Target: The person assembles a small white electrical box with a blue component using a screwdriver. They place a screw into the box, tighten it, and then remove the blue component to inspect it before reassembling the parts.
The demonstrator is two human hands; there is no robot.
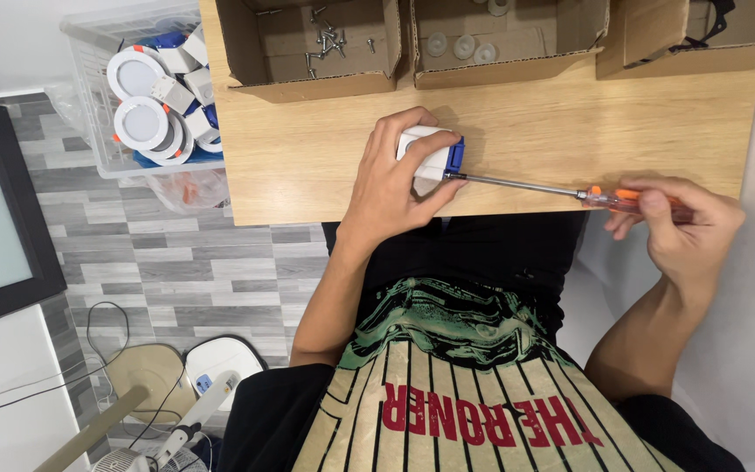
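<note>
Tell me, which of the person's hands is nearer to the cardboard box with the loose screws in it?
The left. The left hand holds a small white and blue box just below the screw box; the right hand grips the screwdriver handle far to its right.

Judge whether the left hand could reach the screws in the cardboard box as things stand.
Probably not at once: the left hand grips the white and blue part; the screws lie uncovered just beyond.

Left hand (pixel 392 179) gripping white box (pixel 430 153), right hand (pixel 688 232) holding screwdriver (pixel 561 190)
</note>
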